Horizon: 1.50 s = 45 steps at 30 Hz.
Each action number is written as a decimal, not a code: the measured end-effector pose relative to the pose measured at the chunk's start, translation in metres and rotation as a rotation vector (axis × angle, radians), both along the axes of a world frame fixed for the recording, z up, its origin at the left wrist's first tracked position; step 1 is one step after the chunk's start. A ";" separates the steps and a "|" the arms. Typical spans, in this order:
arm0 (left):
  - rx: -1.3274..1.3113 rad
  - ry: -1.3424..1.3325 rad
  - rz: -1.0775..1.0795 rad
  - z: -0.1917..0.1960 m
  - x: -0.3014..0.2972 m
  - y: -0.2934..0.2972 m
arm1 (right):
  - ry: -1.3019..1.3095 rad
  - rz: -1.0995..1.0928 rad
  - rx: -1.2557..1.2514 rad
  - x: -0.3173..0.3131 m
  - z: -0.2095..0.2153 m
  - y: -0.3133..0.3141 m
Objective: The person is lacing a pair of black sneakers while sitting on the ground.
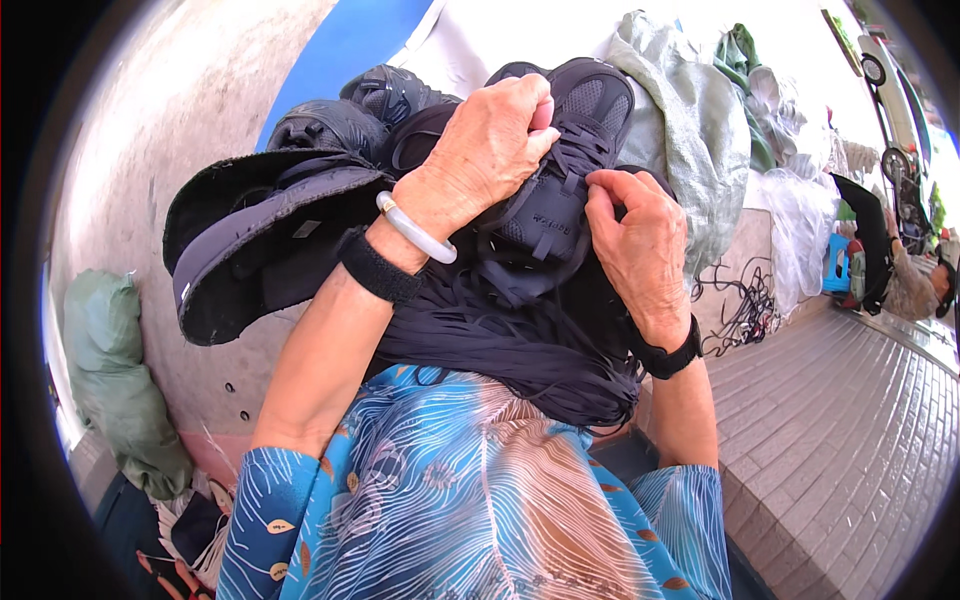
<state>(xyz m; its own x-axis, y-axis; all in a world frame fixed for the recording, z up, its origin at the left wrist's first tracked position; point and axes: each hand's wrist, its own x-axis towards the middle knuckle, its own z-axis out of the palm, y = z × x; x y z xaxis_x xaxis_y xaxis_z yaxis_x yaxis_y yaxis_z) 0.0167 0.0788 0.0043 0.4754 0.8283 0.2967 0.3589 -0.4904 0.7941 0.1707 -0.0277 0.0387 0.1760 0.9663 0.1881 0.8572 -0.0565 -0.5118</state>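
Hands at a black shoe: in the head view, the left hand (495, 138) is clenched above the laces (583, 150), its fingers curled in, though what they grip is hidden; the right hand (640, 235) bends thumb and forefinger toward each other at the shoe's right lacing edge, and whether a lace is caught between them cannot be told; the black shoe (543, 215) sits between the hands, in front of the person's body, toe pointing away and tongue nearer; a heap of loose black strands (470, 335) lies across the lap, over a blue patterned garment (470, 480); a pale bracelet (415, 230) circles the left wrist, just beside a black band (375, 268); more dark shoes (325, 130) are grouped at the upper left, beyond curved black pieces (270, 240); a grey-green sheet (685, 125) spreads past the right hand, near clear plastic (797, 230) and tangled black cords (740, 310); a green sack (120, 370) slumps at far left; another person (912, 280) appears at the right edge, beyond brick paving (840, 430).
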 end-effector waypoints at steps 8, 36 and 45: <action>0.004 0.086 -0.067 0.015 -0.015 -0.031 | -0.096 0.053 -0.018 0.001 -0.001 -0.001; 0.171 0.309 -0.063 0.016 -0.008 -0.036 | 0.233 0.082 -0.247 0.012 0.013 0.003; -0.402 0.075 -0.046 0.014 -0.018 -0.022 | 0.020 0.184 -0.032 -0.007 0.002 0.009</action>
<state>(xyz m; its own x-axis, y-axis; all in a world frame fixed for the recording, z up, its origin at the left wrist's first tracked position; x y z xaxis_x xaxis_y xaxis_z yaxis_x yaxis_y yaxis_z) -0.0017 0.0565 0.0183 0.5225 0.8486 -0.0828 0.4078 -0.1635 0.8983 0.1641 -0.0183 0.0406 -0.0008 0.9879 0.1553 0.8445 0.0838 -0.5290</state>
